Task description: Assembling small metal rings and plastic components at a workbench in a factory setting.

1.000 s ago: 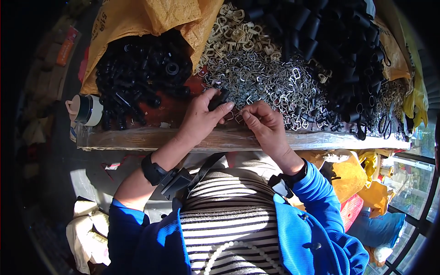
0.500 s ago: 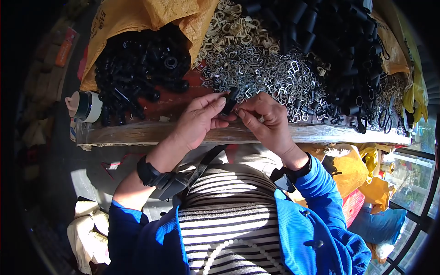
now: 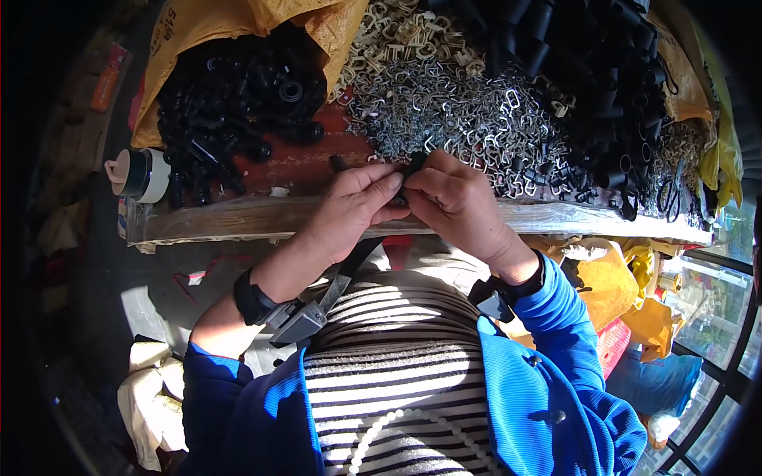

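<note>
My left hand (image 3: 349, 210) and my right hand (image 3: 456, 202) meet at the near edge of a wooden bench (image 3: 238, 218). Between their fingertips they pinch a small black plastic part (image 3: 411, 168), mostly hidden by the fingers. Just beyond the hands lies a heap of small silver wire clips (image 3: 460, 119). A pile of black ring-shaped parts (image 3: 238, 103) sits at the left, spilling from a yellow sack (image 3: 206, 24). Both wrists wear dark bands with a small device strapped on.
Black plastic tubes (image 3: 595, 71) are heaped at the back right, and pale cream clips (image 3: 397, 40) lie behind the silver ones. A tape roll (image 3: 143, 174) stands at the bench's left end. Yellow and orange bags (image 3: 627, 293) sit below the bench at right, white cloth (image 3: 155, 397) at lower left.
Both hands drew back from the silver clip heap toward the bench's near edge, closing together around a small black part.
</note>
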`<state>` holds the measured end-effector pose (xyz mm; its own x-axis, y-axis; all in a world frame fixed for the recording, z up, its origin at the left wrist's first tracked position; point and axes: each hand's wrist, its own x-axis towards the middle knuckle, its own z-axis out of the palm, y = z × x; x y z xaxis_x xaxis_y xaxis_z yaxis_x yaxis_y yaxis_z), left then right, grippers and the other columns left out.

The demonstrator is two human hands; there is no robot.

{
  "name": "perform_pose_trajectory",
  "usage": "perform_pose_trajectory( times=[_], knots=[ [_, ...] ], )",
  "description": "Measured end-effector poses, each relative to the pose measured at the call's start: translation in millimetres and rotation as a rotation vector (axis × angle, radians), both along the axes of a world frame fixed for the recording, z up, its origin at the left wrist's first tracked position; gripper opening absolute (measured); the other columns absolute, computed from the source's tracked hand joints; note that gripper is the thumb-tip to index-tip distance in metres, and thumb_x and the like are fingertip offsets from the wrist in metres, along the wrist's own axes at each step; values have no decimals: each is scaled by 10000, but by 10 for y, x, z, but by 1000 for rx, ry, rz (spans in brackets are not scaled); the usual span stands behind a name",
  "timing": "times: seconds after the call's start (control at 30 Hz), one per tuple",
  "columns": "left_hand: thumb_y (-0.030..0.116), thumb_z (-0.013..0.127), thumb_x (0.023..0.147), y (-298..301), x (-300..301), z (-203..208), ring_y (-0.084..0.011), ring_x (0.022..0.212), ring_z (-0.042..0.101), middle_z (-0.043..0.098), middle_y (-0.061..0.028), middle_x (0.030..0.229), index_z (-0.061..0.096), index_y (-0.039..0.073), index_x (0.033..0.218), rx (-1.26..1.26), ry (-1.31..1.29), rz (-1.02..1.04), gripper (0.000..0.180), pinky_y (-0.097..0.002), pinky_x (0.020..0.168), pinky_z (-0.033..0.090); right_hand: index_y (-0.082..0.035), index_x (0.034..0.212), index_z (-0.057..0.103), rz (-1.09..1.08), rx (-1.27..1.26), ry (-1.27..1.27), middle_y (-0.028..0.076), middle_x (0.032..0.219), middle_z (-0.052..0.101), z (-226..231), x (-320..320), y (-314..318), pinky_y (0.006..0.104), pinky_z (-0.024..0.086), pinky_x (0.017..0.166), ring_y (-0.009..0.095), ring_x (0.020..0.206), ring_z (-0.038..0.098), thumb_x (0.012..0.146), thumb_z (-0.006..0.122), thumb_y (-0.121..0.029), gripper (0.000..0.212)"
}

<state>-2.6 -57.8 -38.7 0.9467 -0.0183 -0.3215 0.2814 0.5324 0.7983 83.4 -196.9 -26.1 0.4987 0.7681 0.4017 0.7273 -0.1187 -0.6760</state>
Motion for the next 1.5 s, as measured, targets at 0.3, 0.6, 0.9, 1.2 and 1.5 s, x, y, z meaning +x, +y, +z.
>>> perform_pose_trajectory(
  times=[0.3,0.6,0.9,1.2,1.5],
  knots=[
    [142,427,862,-22,15,12,-107,899,509,504,-49,1030,441,-1,1118,22,26,-38,294,-249,793,450,-57,700,559,-2,-132,-15,57,636,473,15,35,23,290,404,470,209,528,503,633,597,-20,85],
    [130,419,860,125,102,19,-182,901,544,537,-102,1002,459,-5,1082,-286,-6,44,263,-263,781,463,3,817,523,-77,200,399,46,733,547,-180,91,-99,226,421,550,99,632,518,787,539,-76,86],
    [203,400,863,195,102,29,-215,900,555,534,-136,1019,414,-11,1131,-354,-30,-99,344,-247,735,476,7,917,512,1,121,888,26,777,563,-88,165,-51,164,408,576,45,632,498,831,494,-124,157],
    [202,410,860,197,146,28,-205,895,552,521,-133,1042,408,0,1140,-383,-26,-66,345,-248,737,474,11,977,506,-45,87,865,45,823,557,-132,231,11,173,421,589,47,675,506,834,489,-136,206],
    [160,438,853,195,64,20,-175,862,557,546,-74,981,481,52,1064,-362,11,48,240,-263,744,474,-12,976,531,7,59,116,153,1107,407,70,133,-14,274,436,730,200,926,478,739,601,-142,280]
  ],
)
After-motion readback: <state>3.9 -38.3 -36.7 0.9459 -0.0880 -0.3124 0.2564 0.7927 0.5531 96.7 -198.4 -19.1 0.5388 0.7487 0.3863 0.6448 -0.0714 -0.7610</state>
